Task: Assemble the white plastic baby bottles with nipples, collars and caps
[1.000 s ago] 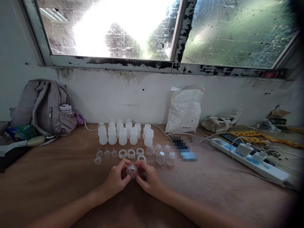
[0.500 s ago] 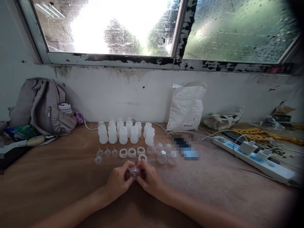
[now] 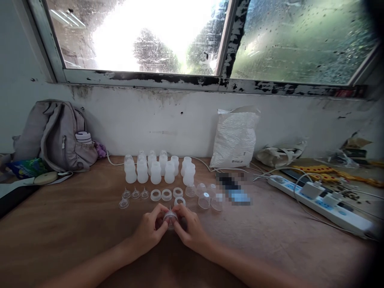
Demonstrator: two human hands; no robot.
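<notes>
My left hand [image 3: 149, 231] and my right hand [image 3: 191, 229] meet at the middle of the wooden table [image 3: 75, 232], both pinched round one small clear plastic piece [image 3: 171, 218], a ring with a teat in it as far as I can tell. Just beyond my fingers lie white rings [image 3: 166, 195], clear teats [image 3: 135, 194] to the left and clear caps [image 3: 204, 200] to the right. Behind them stands a cluster of several small white bottles [image 3: 156, 168].
A grey backpack [image 3: 57, 136] leans on the wall at the far left. A white bag [image 3: 235, 138] stands at the back right, with a blurred phone-like object [image 3: 234, 191] before it. A white power strip [image 3: 327, 206] with plugs and cables lies at the right.
My hands stay together on the clear piece and have turned it slightly between the fingers. The view shifted a little; nothing else on the table moved.
</notes>
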